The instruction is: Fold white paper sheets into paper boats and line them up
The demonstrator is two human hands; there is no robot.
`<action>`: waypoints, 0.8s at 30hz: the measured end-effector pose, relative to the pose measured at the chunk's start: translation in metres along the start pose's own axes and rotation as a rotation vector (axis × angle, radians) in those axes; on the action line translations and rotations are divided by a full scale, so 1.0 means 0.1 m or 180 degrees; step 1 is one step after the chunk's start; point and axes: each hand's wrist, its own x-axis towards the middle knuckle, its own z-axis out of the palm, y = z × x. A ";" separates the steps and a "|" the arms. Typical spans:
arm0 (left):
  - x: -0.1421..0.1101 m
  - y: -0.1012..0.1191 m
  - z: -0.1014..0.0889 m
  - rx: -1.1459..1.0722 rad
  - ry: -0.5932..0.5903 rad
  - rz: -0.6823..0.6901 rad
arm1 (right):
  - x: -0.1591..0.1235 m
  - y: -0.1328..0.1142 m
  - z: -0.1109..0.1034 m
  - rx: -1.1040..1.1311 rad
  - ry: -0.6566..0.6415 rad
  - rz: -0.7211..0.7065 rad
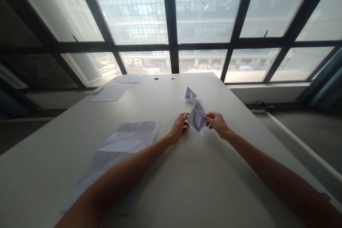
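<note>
Between my hands is a diamond-shaped piece of folded white paper [197, 117], tilted up above the table. My right hand [217, 124] pinches its right edge between thumb and fingers. At its left corner, my left hand [180, 127] has curled fingers closed on the paper's edge. Just beyond stands a small folded paper boat [190, 94] with a pointed peak. A large creased white sheet [125, 142] lies to the left, partly covered by my left forearm.
The white table [171, 185] stretches towards the windows. Flat paper sheets [112, 92] lie at its far left. Two dark holes, one a round cable hole [156, 78], are near the far edge. A white pipe [301, 142] runs along the floor at the right.
</note>
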 end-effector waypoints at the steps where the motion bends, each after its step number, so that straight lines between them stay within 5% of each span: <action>1: 0.00 0.00 0.00 -0.0073 0.0074 0.0014 | 0.04 -0.01 -0.04 -0.0011 0.0022 0.0101; 6: -0.01 0.02 0.02 -0.0104 0.0110 -0.0046 | 0.45 -0.05 -0.35 -0.0230 0.0349 0.0574; 12: -0.06 0.04 0.04 -0.0029 0.0088 -0.0097 | 1.27 -0.11 -0.69 -0.0443 0.0773 0.0827; 17: -0.10 0.04 0.04 -0.0030 0.0077 -0.0166 | 1.82 -0.07 -0.68 -0.0596 0.0834 0.1039; 24: -0.14 0.06 0.09 0.0000 0.0082 -0.0188 | 2.18 0.09 -0.61 -0.0745 0.0642 0.1105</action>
